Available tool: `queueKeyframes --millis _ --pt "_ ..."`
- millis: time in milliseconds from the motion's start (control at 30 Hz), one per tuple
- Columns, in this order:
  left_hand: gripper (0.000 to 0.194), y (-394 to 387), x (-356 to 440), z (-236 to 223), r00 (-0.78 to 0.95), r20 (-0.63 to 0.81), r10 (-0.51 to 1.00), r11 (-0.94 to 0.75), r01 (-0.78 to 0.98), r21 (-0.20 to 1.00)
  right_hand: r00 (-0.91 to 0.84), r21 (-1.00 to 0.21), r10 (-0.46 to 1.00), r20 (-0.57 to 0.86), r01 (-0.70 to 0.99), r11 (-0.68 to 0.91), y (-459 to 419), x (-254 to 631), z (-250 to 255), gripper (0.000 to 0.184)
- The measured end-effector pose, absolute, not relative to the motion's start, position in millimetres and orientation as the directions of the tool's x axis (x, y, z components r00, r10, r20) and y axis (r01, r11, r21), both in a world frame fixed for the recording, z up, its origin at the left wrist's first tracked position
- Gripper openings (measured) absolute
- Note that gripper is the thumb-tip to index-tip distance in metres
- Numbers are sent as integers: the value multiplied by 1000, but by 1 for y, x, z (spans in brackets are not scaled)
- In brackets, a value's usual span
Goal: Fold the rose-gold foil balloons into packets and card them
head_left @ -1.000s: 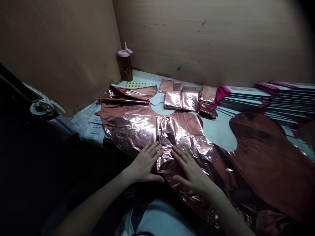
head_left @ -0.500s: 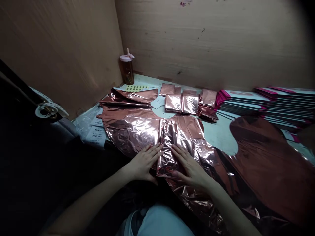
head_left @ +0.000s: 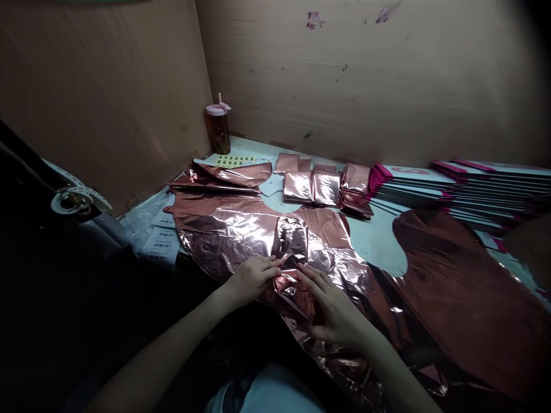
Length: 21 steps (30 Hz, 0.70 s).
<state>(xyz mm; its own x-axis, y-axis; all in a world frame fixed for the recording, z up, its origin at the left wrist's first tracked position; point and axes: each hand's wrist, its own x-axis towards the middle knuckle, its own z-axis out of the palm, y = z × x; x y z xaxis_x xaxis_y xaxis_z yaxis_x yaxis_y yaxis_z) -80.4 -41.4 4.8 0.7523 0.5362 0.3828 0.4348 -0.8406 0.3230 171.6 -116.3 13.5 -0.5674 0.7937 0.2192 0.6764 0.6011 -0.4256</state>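
Observation:
In the head view a narrow folded rose-gold foil balloon (head_left: 293, 238) lies on top of larger flat foil balloon sheets (head_left: 224, 229). Its near end is bent up and doubled over. My left hand (head_left: 252, 278) grips the left edge of this fold with curled fingers; its thumb is hidden. On the right side, my right hand (head_left: 336, 307) has its fingertips over the fold and its thumb low beside the near edge, holding the foil between them.
Small folded foil packets (head_left: 297, 186) lie behind the sheets. Pink-edged card sleeves (head_left: 413, 175) are stacked at the right. A lidded cup with a straw (head_left: 218, 129) stands in the back left corner. Barcode labels (head_left: 161, 244) lie at the left edge, below the wooden side wall (head_left: 129, 103).
The near end of the narrow foil balloon, flat earlier, is now folded upward. My left fingers have curled from lying flat into a grip. The view has tilted up slightly.

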Motion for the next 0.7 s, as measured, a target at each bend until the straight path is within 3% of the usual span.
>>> queueKeyframes --millis 167,267,367,500,700 --pt "25 -33 -77 0 707 431 561 -825 433 363 -501 -347 779 378 703 621 -97 169 -1 53" --pt "23 -31 -74 2 634 389 668 -740 514 434 -500 -336 787 362 717 610 -86 167 -1 39" --pt "18 -31 -69 8 477 245 844 -527 656 540 -398 -446 878 267 756 479 -72 168 5 26" --pt "28 -24 -56 16 262 119 958 -282 771 571 -128 -508 981 148 841 187 -39 160 11 31" --pt "33 -13 -31 22 0 -37 999 17 889 458 175 -376 984 -22 911 -170 4 128 11 40"
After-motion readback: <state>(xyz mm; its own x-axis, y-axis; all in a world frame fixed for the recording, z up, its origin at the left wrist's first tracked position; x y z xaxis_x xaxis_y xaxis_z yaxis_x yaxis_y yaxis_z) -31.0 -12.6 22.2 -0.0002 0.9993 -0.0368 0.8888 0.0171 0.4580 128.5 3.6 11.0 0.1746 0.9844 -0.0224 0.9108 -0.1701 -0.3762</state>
